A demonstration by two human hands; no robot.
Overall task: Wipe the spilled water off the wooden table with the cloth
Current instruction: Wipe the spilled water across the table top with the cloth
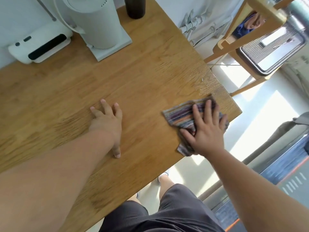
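Right hand presses striped cloth flat — water just beyond.

room: bare table centre | blocked: far-left white appliances, dark bottle

- Striped multicoloured cloth: middle hidden under the flat right hand.
- Tall white cylindrical appliance: top cut off by the upper edge.
- Dark cylindrical bottle: only the lower part in frame.
- Light-brown wooden table: left end cut off; near side covered by the left forearm; grain blurred.
- Clear spilled water: outline too faint to trace.
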